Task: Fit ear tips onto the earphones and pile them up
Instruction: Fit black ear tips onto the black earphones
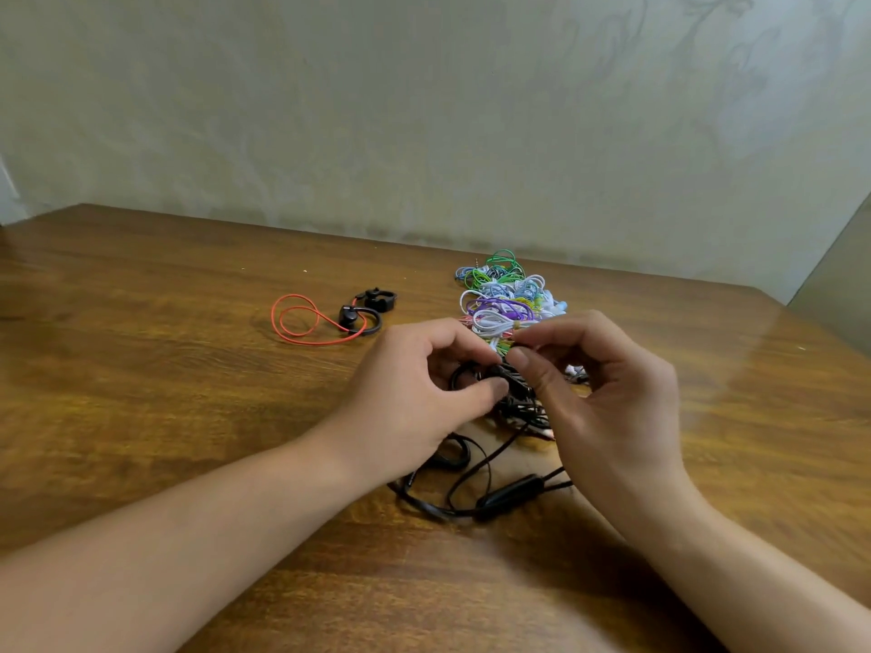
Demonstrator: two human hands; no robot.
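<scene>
Head view: both hands' curled fingers [490, 386] pinch a black earphone [511, 377], its cable [471, 478] looping loosely below.

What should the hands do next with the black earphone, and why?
Probably press the ear tip on. The left hand grips the black earphone and the right hand pinches at its end, but whether a tip is there is hidden. The red-corded pair lies apart.
</scene>
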